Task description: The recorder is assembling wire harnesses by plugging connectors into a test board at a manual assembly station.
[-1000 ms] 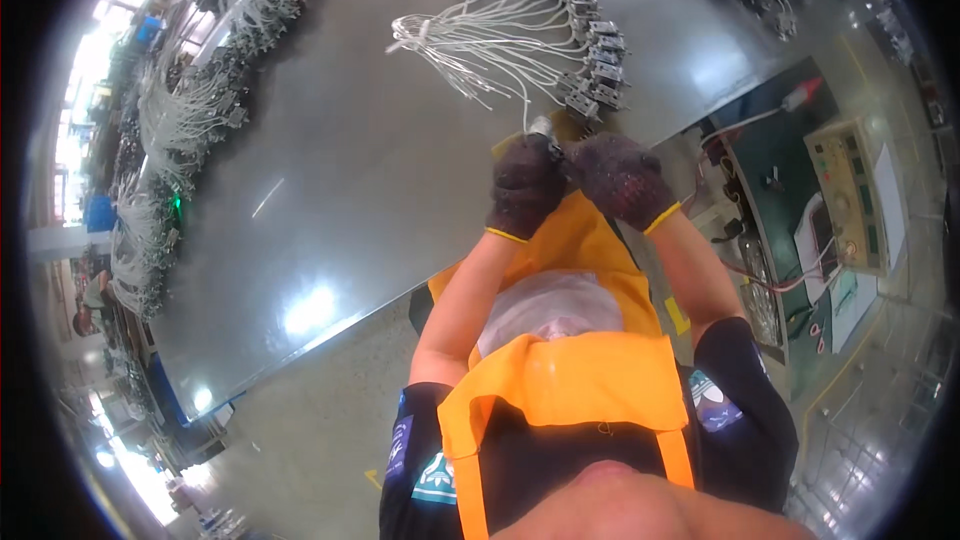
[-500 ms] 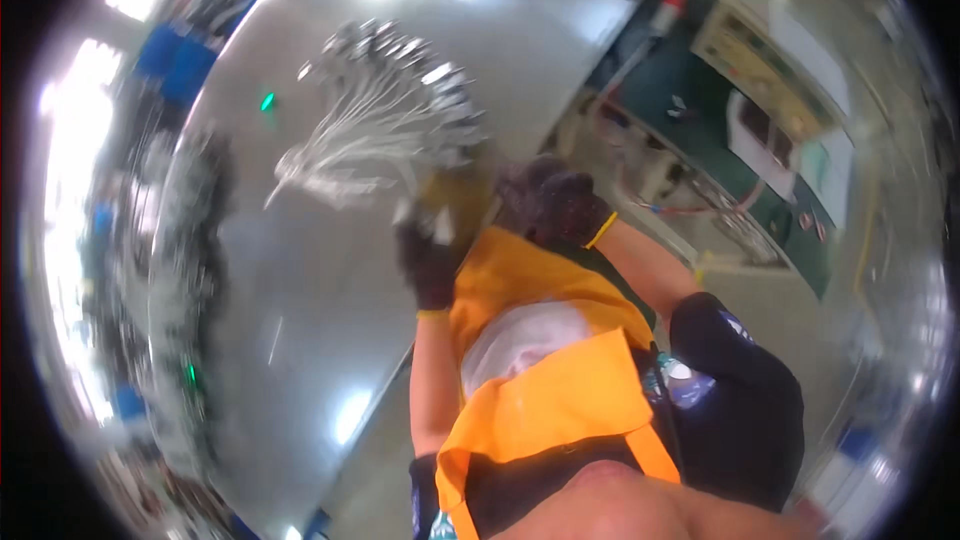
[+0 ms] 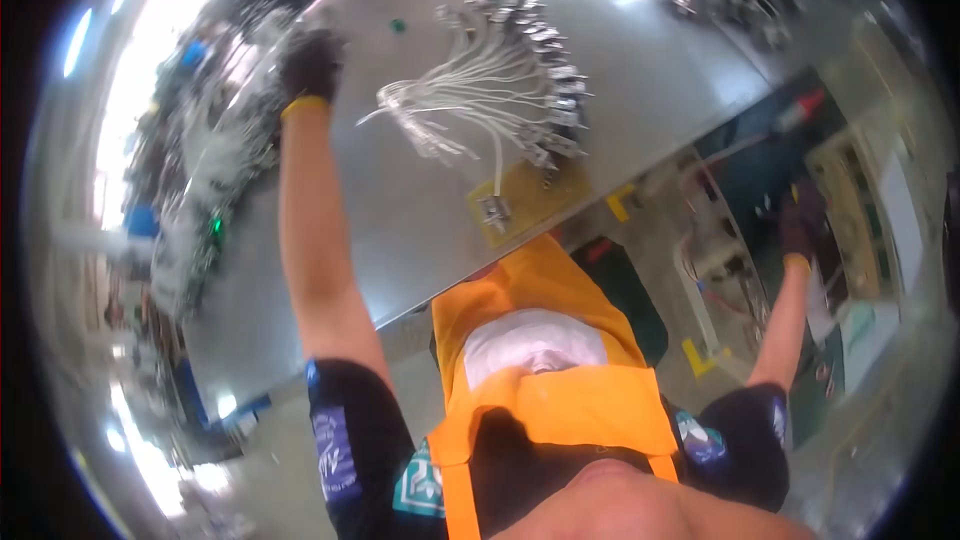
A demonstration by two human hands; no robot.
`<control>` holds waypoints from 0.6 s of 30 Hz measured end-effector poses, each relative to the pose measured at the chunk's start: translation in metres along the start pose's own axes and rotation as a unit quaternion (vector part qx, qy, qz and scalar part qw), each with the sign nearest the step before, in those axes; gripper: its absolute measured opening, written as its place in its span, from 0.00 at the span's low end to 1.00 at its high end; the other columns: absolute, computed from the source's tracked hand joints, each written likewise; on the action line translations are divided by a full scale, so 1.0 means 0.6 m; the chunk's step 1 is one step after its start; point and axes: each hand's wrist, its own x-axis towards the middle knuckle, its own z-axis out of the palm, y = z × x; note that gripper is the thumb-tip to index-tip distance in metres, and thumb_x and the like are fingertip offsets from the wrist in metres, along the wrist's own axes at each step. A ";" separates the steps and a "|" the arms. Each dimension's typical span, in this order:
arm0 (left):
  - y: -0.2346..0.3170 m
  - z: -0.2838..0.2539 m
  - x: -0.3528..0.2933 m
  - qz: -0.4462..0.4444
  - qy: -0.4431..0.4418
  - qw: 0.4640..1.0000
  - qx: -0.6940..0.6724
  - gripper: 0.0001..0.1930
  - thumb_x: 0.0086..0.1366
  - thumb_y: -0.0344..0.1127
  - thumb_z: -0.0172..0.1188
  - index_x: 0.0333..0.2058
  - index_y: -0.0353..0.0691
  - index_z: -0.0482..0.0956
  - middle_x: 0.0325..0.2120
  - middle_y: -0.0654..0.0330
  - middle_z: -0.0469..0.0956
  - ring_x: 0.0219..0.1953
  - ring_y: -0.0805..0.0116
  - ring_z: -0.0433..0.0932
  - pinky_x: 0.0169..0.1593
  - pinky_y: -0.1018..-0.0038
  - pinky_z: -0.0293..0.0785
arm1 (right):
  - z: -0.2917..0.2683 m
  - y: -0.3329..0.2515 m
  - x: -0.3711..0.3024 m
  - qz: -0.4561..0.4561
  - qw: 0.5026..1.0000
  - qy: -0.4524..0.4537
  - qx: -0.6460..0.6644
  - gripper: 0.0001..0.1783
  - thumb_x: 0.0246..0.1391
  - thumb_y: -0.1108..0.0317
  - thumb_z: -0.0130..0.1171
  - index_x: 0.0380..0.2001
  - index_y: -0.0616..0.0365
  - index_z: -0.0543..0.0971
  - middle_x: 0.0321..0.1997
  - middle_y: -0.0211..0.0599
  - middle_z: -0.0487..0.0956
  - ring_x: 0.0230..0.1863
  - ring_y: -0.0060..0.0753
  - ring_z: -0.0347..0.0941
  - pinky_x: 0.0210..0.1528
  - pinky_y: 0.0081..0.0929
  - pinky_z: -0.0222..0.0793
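On the metal tabletop [image 3: 400,230], white cables [image 3: 490,90] are lying fanned centrally, best kept untangled, while the left hand [image 3: 311,65] is showing at the far-left cable heap [image 3: 235,155], the right hand [image 3: 800,220] beside the tan instrument [image 3: 860,200], both grips indeterminable.

Bright windows [image 3: 160,35] leftward, shiny metal table [image 3: 420,230], greyish floor [image 3: 275,440] below.

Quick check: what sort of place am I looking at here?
Probably a factory workshop for electrical parts: a broad metal table bears a fan of white wires with metal ends, and a heap of similar wires lies along its left edge.
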 end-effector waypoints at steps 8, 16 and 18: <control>0.234 0.140 -0.165 -0.361 -0.216 0.775 -0.471 0.48 0.53 0.55 0.61 0.63 0.26 0.52 0.55 0.34 0.69 0.61 0.44 0.68 0.62 0.66 0.64 | -0.051 -0.029 -0.116 -0.118 0.990 -0.082 0.010 0.34 0.51 0.68 0.55 0.65 0.44 0.66 0.63 0.40 0.70 0.58 0.48 0.68 0.57 0.39 0.66; 0.132 0.369 -0.205 -0.122 -0.370 0.916 -0.092 0.28 0.51 0.35 0.62 0.52 0.32 0.71 0.51 0.40 0.75 0.54 0.46 0.76 0.57 0.62 0.72 | -0.118 -0.138 -0.005 0.068 0.959 -0.270 -0.047 0.15 0.52 0.69 0.54 0.45 0.47 0.78 0.47 0.45 0.78 0.45 0.51 0.76 0.47 0.43 0.72; 0.205 0.331 -0.142 -0.329 -0.333 0.852 -0.235 0.24 0.55 0.35 0.61 0.51 0.36 0.73 0.51 0.43 0.76 0.54 0.47 0.75 0.57 0.62 0.72 | -0.093 -0.090 -0.036 0.080 0.963 -0.244 -0.078 0.15 0.52 0.69 0.54 0.44 0.48 0.78 0.45 0.45 0.78 0.44 0.52 0.76 0.46 0.42 0.72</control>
